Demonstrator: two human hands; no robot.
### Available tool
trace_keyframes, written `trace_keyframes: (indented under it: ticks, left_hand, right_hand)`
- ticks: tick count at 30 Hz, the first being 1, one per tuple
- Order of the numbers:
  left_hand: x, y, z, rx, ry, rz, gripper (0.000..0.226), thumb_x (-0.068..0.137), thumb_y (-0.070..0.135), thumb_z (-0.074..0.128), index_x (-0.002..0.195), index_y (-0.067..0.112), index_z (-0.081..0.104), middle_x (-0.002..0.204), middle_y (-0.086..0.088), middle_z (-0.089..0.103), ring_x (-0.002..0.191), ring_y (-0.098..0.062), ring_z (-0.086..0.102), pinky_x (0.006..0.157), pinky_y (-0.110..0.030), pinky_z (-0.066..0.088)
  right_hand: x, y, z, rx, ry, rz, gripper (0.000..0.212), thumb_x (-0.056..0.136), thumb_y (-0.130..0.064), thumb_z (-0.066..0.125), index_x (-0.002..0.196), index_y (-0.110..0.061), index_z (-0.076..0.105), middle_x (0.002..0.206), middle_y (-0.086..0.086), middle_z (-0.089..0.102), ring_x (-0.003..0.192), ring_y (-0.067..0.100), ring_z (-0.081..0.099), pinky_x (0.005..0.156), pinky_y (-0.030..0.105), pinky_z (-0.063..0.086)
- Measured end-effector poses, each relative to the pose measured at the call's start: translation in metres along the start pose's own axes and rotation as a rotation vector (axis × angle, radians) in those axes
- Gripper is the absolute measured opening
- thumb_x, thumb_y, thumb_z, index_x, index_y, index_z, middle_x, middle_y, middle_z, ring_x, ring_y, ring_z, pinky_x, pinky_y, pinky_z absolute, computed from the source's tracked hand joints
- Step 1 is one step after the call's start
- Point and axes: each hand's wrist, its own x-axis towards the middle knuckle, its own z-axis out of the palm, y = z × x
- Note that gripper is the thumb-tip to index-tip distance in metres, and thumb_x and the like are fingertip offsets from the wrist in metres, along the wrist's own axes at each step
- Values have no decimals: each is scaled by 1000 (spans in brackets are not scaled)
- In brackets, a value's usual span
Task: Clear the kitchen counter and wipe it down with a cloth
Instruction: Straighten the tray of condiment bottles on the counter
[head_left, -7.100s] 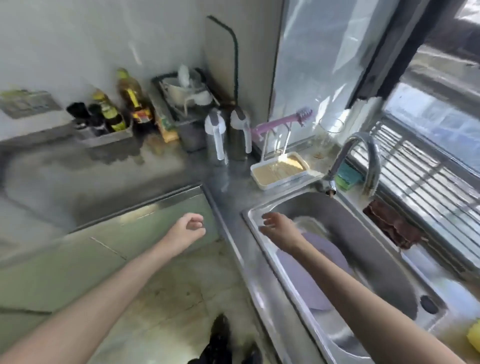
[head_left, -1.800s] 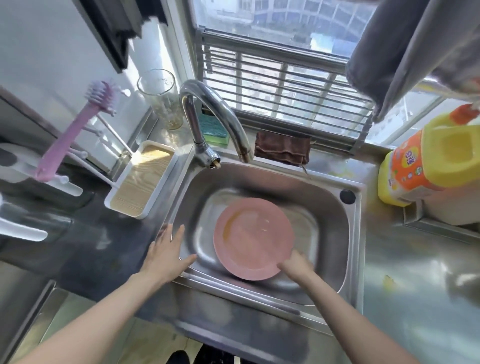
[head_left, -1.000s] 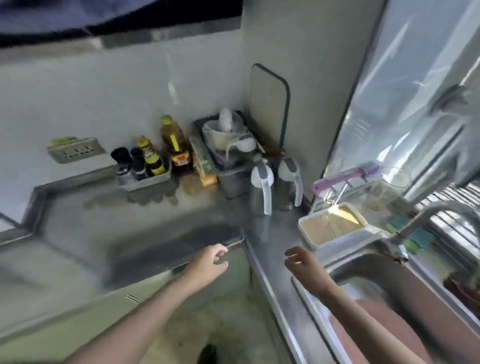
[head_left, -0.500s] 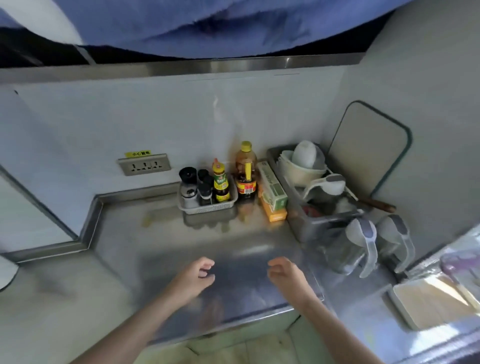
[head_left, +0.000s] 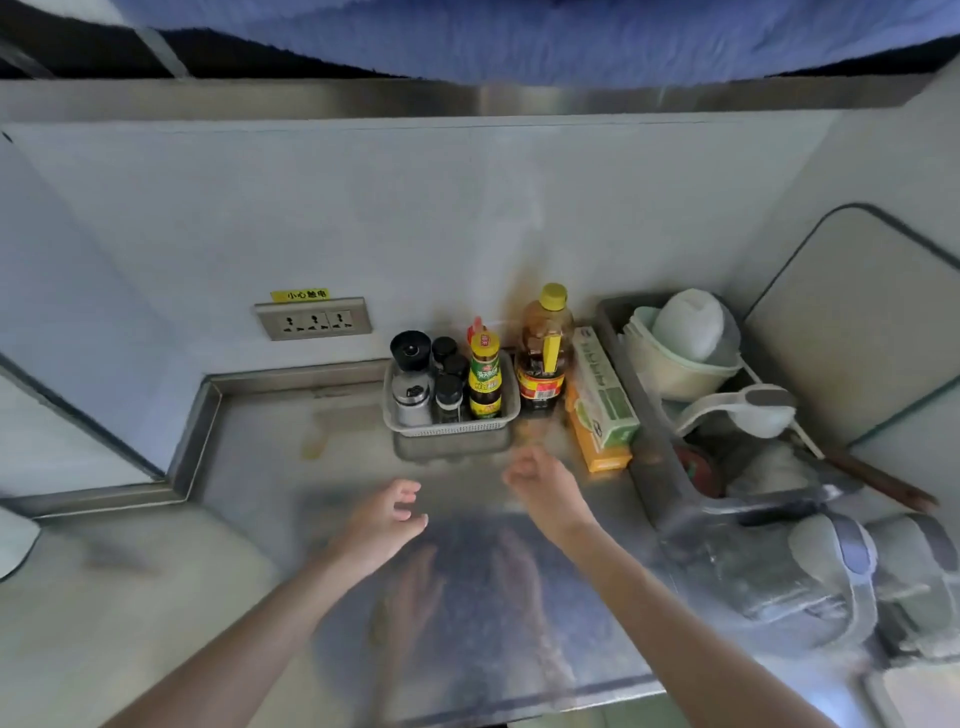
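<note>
A steel kitchen counter (head_left: 270, 467) fills the lower half of the view. Against the back wall stands a small white basket (head_left: 451, 423) holding several dark-capped seasoning bottles and a yellow-capped sauce bottle (head_left: 484, 374). Right of it are a tall oil bottle (head_left: 543, 348) and a green and orange box (head_left: 602, 400). My left hand (head_left: 387, 519) hovers over the counter, fingers loosely apart, empty. My right hand (head_left: 540, 480) is just in front of the basket's right corner, fingers curled, holding nothing. No cloth is in sight.
A grey dish rack (head_left: 670, 499) with bowls and ladles fills the right side, with two grey jugs (head_left: 831, 577) in front of it. A cutting board (head_left: 857, 322) leans on the right wall. A wall socket (head_left: 313, 318) sits behind the counter.
I have turned away from the sink with the pink plate to the counter corner. Both empty hands have moved forward, closer to the seasoning basket.
</note>
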Motion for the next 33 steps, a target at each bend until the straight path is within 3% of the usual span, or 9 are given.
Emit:
trace_keyframes:
  ticks: [5, 9, 16, 20, 24, 27, 30, 33]
  left_hand:
    - [27, 30, 9, 15, -24, 14, 39, 84, 7, 61, 121, 4, 50, 128, -16, 53, 102, -24, 57, 88, -28, 42]
    - [44, 68, 38, 52, -163, 105, 39, 86, 10, 59, 124, 8, 49, 130, -10, 51, 108, -21, 55, 86, -24, 38]
    - [69, 124, 57, 3, -213, 174, 45, 86, 16, 61, 128, 10, 45, 131, -7, 50, 112, -19, 53, 85, -23, 39]
    - [74, 115, 47, 3, -149, 146, 43, 84, 17, 62, 125, 13, 48, 129, -4, 52, 108, -17, 56, 88, -24, 42]
    - [74, 85, 25, -16, -49, 71, 33, 84, 14, 63, 116, 16, 53, 126, -5, 55, 101, -15, 58, 76, -19, 45]
    - [71, 65, 6, -7, 8, -11, 31, 84, 12, 61, 115, 12, 55, 123, -6, 56, 96, -17, 59, 83, -25, 42]
    - [72, 45, -9, -14, 55, -82, 34, 84, 12, 62, 117, 9, 55, 122, -8, 57, 96, -18, 58, 84, -25, 40]
    - [79, 31, -16, -164, 110, -200, 37, 84, 14, 62, 118, 11, 49, 119, -11, 56, 100, -22, 56, 89, -31, 41]
  right_hand:
    - [10, -1, -35, 36, 167, -24, 13, 90, -10, 51, 98, -19, 53, 105, 2, 58, 96, 18, 54, 77, 23, 36]
    - [-14, 23, -72, 59, 261, -1, 22, 90, -14, 53, 112, -15, 53, 98, 1, 59, 93, 22, 60, 73, 29, 45]
    - [36, 1, -103, 42, 249, -97, 23, 92, -17, 51, 115, -11, 54, 109, 4, 62, 100, 20, 58, 88, 34, 48]
    - [112, -23, -80, -71, 224, -67, 32, 91, -24, 55, 116, -5, 53, 115, 12, 60, 107, 27, 55, 90, 36, 44]
    - [161, -33, -55, -129, 303, 1, 38, 90, -33, 55, 112, -2, 55, 110, 15, 61, 105, 31, 57, 81, 33, 43]
    - [177, -34, -48, -71, 378, 14, 33, 93, -32, 50, 105, -3, 61, 104, 16, 65, 100, 32, 60, 75, 29, 41]
    - [184, -29, -47, 0, 395, 10, 35, 93, -35, 46, 102, -6, 62, 101, 14, 66, 96, 32, 61, 80, 36, 48]
    - [183, -24, -46, 9, 398, -5, 31, 93, -33, 44, 96, -6, 61, 96, 15, 67, 92, 32, 63, 78, 37, 48]
